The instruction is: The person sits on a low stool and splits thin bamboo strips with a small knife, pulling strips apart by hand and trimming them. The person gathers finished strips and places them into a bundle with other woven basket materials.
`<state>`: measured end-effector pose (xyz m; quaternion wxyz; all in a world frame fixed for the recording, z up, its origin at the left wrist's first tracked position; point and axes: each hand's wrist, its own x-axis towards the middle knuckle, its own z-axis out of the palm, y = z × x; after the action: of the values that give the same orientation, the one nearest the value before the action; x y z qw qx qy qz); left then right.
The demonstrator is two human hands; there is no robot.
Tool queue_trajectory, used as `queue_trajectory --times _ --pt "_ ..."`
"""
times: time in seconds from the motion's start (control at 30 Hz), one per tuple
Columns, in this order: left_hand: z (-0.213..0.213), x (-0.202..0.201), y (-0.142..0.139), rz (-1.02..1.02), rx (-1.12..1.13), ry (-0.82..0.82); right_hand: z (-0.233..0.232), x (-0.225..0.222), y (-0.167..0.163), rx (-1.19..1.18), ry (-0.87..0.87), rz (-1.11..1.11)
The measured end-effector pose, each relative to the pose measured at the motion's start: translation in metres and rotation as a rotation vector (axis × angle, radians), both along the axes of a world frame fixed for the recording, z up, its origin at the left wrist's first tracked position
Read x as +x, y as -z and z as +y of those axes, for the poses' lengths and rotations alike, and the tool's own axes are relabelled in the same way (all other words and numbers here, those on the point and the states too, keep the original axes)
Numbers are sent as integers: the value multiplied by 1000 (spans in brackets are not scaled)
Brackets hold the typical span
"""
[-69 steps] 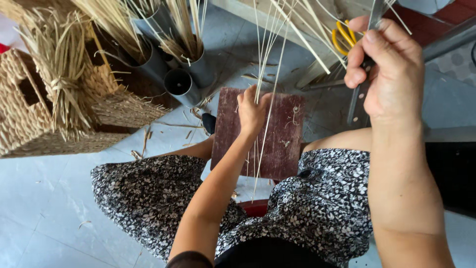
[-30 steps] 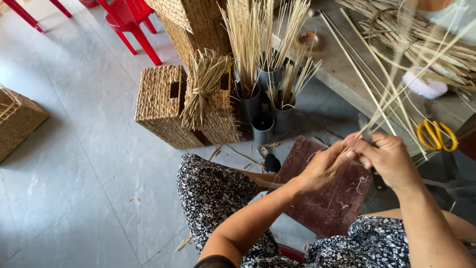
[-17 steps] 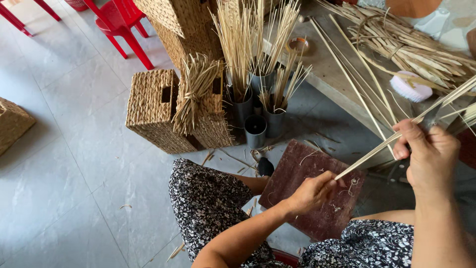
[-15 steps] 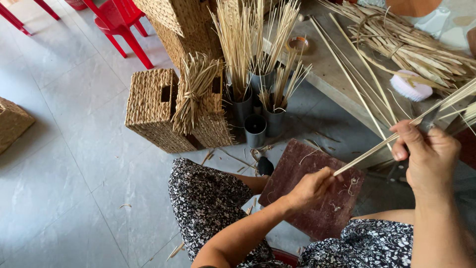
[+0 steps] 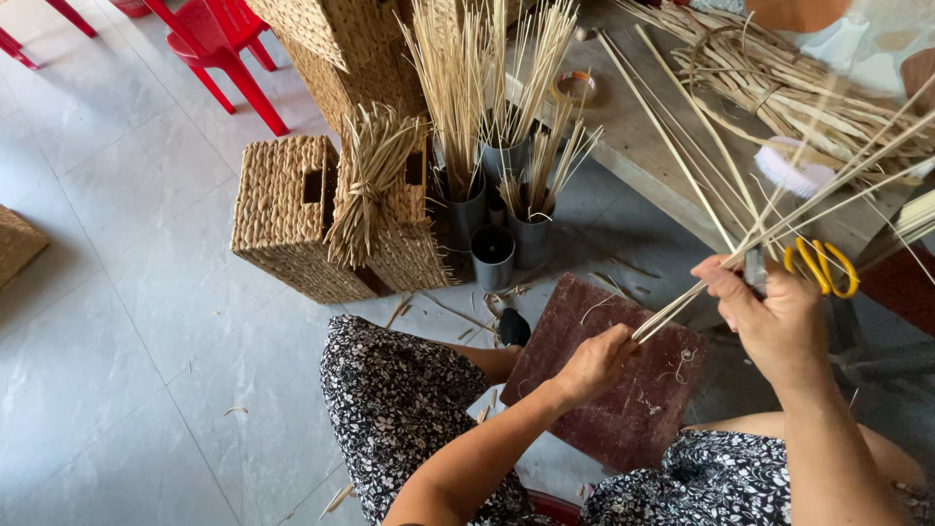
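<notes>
Left hand (image 5: 596,362) pinching the straw bundle (image 5: 779,224) at its lower end over the dark red board (image 5: 623,409), right hand (image 5: 769,317) gripping the same stalks higher up (yellow-handled scissors (image 5: 821,268) held alongside).

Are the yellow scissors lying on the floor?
No, the yellow scissors are up by the right hand, above the table edge, not on the grey floor.
</notes>
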<state>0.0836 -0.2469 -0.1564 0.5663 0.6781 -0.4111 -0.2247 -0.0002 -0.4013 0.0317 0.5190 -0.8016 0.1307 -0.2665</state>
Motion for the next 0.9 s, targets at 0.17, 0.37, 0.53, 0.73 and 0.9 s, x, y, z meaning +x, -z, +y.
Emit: queue_trajectory --times 0.17,0.37,0.53,0.73,0.9 --pt "0 0 -8 62 14 60 -2 4 -5 50 7 6" --pt "6 -35 -13 544 -161 252 -28 -7 -3 206 80 -58" --pt "32 -45 -25 699 -175 265 -63 -12 6 460 121 -157" --pt "99 -21 -42 496 51 254 -110 -21 17 527 232 -272" --pt "130 -3 -48 463 147 280 -143 -34 18 524 319 -339"
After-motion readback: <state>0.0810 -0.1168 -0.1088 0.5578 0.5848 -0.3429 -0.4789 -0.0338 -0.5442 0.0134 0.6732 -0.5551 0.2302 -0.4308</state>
